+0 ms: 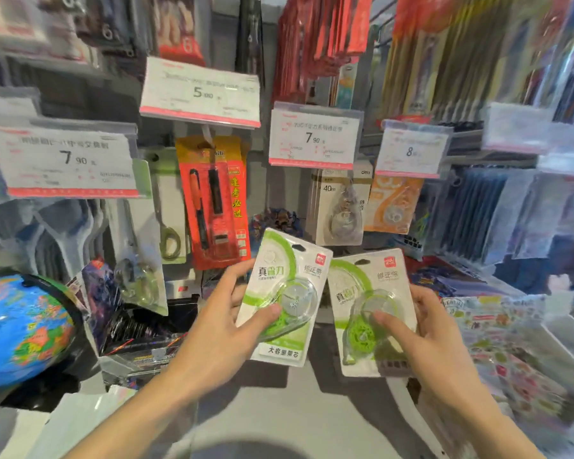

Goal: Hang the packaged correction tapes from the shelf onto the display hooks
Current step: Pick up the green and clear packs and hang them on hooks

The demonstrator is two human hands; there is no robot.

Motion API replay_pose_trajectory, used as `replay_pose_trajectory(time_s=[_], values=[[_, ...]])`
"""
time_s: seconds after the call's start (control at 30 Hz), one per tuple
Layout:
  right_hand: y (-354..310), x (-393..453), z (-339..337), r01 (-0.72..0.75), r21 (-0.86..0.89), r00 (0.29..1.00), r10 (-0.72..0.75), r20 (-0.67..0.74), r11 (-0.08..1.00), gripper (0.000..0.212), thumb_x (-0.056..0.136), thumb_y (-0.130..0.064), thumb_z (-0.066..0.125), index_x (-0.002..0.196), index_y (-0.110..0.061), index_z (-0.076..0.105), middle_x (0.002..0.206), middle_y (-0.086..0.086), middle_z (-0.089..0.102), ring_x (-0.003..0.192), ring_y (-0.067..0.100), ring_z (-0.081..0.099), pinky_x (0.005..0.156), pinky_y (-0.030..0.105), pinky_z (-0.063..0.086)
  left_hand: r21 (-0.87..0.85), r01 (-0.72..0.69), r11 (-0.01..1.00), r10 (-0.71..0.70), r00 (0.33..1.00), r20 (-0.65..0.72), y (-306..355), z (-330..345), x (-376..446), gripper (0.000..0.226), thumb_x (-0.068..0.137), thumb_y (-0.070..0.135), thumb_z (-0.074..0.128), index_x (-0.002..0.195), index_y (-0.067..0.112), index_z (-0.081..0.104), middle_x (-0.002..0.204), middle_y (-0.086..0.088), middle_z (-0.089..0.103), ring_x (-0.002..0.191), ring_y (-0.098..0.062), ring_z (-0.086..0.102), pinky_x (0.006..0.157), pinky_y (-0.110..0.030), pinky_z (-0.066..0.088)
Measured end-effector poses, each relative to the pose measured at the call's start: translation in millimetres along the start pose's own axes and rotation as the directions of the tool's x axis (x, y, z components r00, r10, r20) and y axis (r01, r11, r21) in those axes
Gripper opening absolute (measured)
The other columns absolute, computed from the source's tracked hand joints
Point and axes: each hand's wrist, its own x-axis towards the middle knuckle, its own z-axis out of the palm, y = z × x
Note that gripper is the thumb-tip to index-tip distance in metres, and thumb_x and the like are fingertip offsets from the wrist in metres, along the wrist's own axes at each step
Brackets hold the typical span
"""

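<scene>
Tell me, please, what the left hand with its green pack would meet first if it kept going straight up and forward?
Probably the grey 40m correction tape pack hanging under the 7.90 price tag. The left hand tilts its green pack up toward it. Depth is unclear.

Shop display wall w/ hanging stationery packs, price tags [199, 91], globe [20, 326] lower left, sticker sheets [511, 342] right.

Open gap above both hands, between the red pen pack [214, 202] and the grey tape pack [337, 207]. Crowded overhead by price tags [314, 139]. Hemmed in left by a globe [20, 329], right by sticker sheets [507, 339].
</scene>
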Motion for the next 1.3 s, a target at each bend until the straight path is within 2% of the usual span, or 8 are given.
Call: replay_pose_trajectory(time_s=[0.07, 0.3, 0.37, 0.47, 0.57, 0.8, 1.17, 1.3], values=[[-10.6, 6.5, -6.8, 0.073, -0.012, 0.997, -0.072, 0.011, 0.997, 0.034, 0.089, -0.024, 0.078, 0.107, -0.043, 0.057, 0.099, -0.032, 0.072, 0.085, -0.009, 0.071, 0.063, 0.006, 0.052, 0.016, -0.027, 0.999, 0.028, 0.999, -0.045, 13.9, 1.7, 3.1, 0.057, 0.089, 0.013, 0.075, 0.133, 0.039, 0.051, 0.114, 0.014, 0.078, 0.100, -0.008, 0.077, 0.076, -0.020, 0.060], [-35.8, 24.7, -32.8, 0.260, 0.050, 0.960, -0.264, 0.094, 0.964, 0.033, 0.091, -0.035, 0.073, 0.107, -0.055, 0.053, 0.111, -0.030, 0.069, 0.095, -0.009, 0.070, 0.071, 0.012, 0.056, 0.115, -0.087, 0.990, 0.107, 0.977, -0.184, 60.1, 14.8, 7.9, 0.056, 0.092, 0.017, 0.074, 0.135, 0.043, 0.049, 0.123, 0.016, 0.074, 0.112, -0.006, 0.072, 0.092, -0.031, 0.058], [-39.4, 28.4, -41.0, 0.292, 0.061, 0.947, -0.298, 0.122, 0.954, 0.034, 0.092, -0.035, 0.073, 0.110, -0.054, 0.052, 0.113, -0.032, 0.067, 0.097, -0.010, 0.069, 0.070, 0.014, 0.057, 0.146, -0.101, 0.984, 0.132, 0.968, -0.215, 70.5, 20.5, 5.6, 0.055, 0.093, 0.020, 0.074, 0.131, 0.050, 0.048, 0.125, 0.018, 0.073, 0.115, -0.004, 0.070, 0.094, -0.030, 0.057], [-43.6, 32.9, -49.7, 0.327, 0.101, 0.927, -0.340, 0.158, 0.940, 0.037, 0.092, -0.030, 0.073, 0.113, -0.050, 0.050, 0.111, -0.040, 0.064, 0.096, -0.016, 0.067, 0.067, 0.004, 0.053, 0.185, -0.105, 0.977, 0.154, 0.950, -0.270, 85.1, 28.0, -0.7, 0.057, 0.092, 0.027, 0.076, 0.124, 0.065, 0.047, 0.125, 0.025, 0.071, 0.115, 0.001, 0.069, 0.094, -0.031, 0.054], [-47.5, 36.7, -53.8, 0.342, 0.134, 0.914, -0.362, 0.182, 0.930, 0.037, 0.092, -0.029, 0.074, 0.114, -0.047, 0.051, 0.110, -0.041, 0.064, 0.094, -0.017, 0.067, 0.066, 0.002, 0.051, 0.194, -0.113, 0.974, 0.172, 0.932, -0.318, 97.1, 32.3, -8.2, 0.059, 0.085, 0.039, 0.075, 0.132, 0.059, 0.046, 0.126, 0.028, 0.069, 0.117, 0.003, 0.067, 0.095, -0.032, 0.054], [-56.5, 40.7, -54.2, 0.367, 0.167, 0.896, -0.396, 0.201, 0.915, 0.037, 0.092, -0.028, 0.074, 0.110, -0.051, 0.051, 0.106, -0.042, 0.065, 0.091, -0.018, 0.067, 0.061, 0.002, 0.051, 0.233, -0.150, 0.961, 0.228, 0.905, -0.358, 118.4, 28.2, -19.8, 0.071, 0.077, 0.052, 0.073, 0.143, 0.046, 0.045, 0.133, 0.022, 0.067, 0.123, -0.003, 0.065, 0.101, -0.045, 0.055], [-58.1, 45.4, -19.9, 0.441, 0.054, 0.857, -0.438, 0.270, 0.896, 0.037, 0.094, -0.032, 0.072, 0.117, -0.049, 0.049, 0.110, -0.039, 0.067, 0.088, -0.008, 0.072, 0.068, 0.014, 0.059, 0.320, -0.214, 0.923, 0.320, 0.889, -0.329, 135.4, -2.9, -22.3, 0.065, 0.076, 0.052, 0.074, 0.135, 0.053, 0.048, 0.129, 0.024, 0.069, 0.118, -0.002, 0.067, 0.096, -0.044, 0.057], [-60.0, 53.7, 8.0, 0.385, 0.151, 0.862, -0.413, 0.294, 0.911, 0.035, 0.094, -0.030, 0.074, 0.117, -0.046, 0.052, 0.108, -0.038, 0.069, 0.091, -0.011, 0.071, 0.069, 0.006, 0.054, 0.351, -0.229, 0.908, 0.343, 0.888, -0.307, 138.0, -11.2, -19.8, 0.060, 0.077, 0.051, 0.074, 0.130, 0.061, 0.048, 0.126, 0.024, 0.071, 0.116, -0.002, 0.069, 0.096, -0.045, 0.057]])
